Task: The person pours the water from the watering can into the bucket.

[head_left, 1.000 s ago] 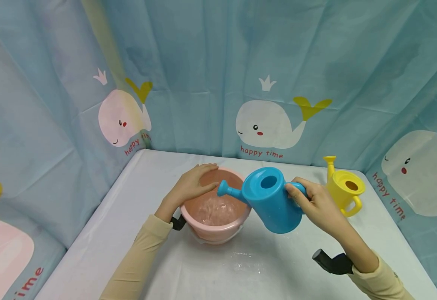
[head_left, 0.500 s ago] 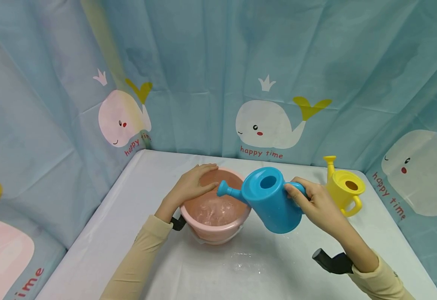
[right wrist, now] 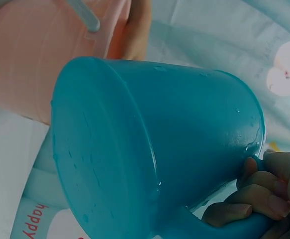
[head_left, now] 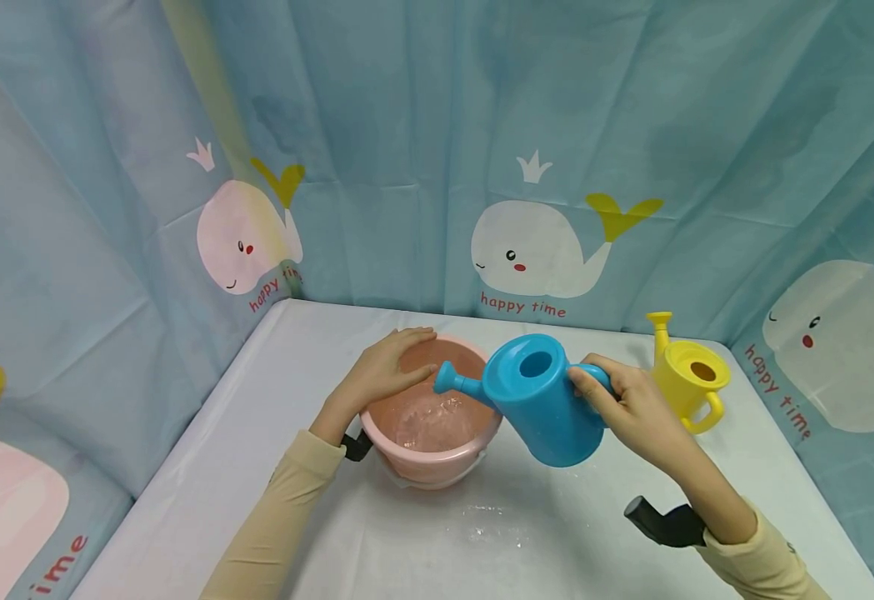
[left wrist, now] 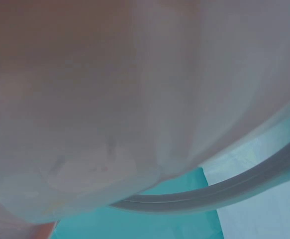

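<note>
My right hand (head_left: 631, 408) holds a blue toy watering can (head_left: 545, 408) by its handle, fingers curled round it. The can tilts left, its spout head (head_left: 447, 377) over a pink bucket (head_left: 429, 467). Rippling water (head_left: 437, 421) shows inside the bucket. My left hand (head_left: 384, 367) rests on the bucket's left rim, fingers and thumb extended over the opening. Only the bucket's pale outer wall (left wrist: 149, 99) and its curved bail handle (left wrist: 209, 196) appear in the left wrist view. Wet drops cover the can's underside (right wrist: 95, 149) in the right wrist view.
A yellow toy watering can (head_left: 687, 379) stands at the back right, just beyond my right hand. Small drops of water (head_left: 485, 525) lie on the white table (head_left: 377, 550) in front of the bucket. A blue whale-print curtain (head_left: 392, 208) surrounds the table's back and sides.
Both hands and the blue watering can stay practically in place. The water's ripples in the bucket shift from frame to frame.
</note>
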`<move>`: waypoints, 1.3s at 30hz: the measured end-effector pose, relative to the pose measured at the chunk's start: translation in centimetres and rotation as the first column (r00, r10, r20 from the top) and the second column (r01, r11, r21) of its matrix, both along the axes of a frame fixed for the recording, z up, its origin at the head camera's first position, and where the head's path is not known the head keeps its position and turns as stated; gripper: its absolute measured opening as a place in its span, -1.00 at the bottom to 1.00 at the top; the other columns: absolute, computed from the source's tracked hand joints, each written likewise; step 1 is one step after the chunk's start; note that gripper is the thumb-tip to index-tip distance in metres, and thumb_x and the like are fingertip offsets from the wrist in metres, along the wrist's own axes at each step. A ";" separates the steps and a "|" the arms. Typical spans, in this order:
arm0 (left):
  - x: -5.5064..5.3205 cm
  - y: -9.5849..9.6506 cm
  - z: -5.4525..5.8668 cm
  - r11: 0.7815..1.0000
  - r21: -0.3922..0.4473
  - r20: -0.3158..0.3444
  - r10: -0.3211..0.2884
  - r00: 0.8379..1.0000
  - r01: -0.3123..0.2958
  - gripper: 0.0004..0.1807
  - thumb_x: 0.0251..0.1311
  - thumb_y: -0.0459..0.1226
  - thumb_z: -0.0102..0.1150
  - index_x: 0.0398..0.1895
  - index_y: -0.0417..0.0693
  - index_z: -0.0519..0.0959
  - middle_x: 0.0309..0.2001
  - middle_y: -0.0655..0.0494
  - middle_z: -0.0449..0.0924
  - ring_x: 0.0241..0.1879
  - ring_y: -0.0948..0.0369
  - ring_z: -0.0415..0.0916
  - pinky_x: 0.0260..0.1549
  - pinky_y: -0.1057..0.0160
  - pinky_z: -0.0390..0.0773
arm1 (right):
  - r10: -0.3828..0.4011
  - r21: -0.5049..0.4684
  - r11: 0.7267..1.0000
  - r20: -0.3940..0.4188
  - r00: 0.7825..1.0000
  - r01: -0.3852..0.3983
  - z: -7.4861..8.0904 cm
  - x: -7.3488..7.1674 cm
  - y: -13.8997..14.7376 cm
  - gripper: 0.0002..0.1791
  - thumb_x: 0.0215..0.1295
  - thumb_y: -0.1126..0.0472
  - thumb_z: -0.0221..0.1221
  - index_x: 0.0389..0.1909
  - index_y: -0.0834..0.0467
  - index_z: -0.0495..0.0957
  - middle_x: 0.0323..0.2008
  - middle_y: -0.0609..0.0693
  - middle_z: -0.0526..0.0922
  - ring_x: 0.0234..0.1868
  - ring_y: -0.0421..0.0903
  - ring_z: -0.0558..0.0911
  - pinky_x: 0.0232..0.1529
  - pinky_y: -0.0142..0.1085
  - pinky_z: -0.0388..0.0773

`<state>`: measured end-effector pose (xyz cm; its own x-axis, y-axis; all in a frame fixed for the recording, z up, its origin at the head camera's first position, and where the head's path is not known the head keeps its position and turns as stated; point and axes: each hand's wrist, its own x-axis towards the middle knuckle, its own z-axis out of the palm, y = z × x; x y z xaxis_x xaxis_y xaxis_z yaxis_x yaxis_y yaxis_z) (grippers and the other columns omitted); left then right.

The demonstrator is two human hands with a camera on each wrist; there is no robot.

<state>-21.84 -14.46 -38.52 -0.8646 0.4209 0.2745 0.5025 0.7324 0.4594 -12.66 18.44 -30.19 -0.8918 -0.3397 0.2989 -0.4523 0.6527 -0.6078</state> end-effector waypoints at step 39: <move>0.1 0.1 0.1 1.000 0.002 0.001 -0.002 1.000 0.002 -0.36 0.17 0.09 0.11 0.26 0.00 0.38 0.28 0.09 0.34 0.31 0.12 0.22 0.36 0.08 0.06 | 0.001 0.011 1.000 -0.004 1.000 -0.001 0.2 -0.1 0.0 -0.69 0.41 0.08 -0.02 -0.54 0.09 0.34 -0.70 -0.10 0.21 -0.52 -0.14 0.45 -0.40 -0.31 0.41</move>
<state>-21.77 -14.39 -38.44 -0.8640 0.4222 0.2744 0.5035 0.7307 0.4611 -12.79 18.44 -30.03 -0.8902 -0.3442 0.2985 -0.4555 0.6590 -0.5985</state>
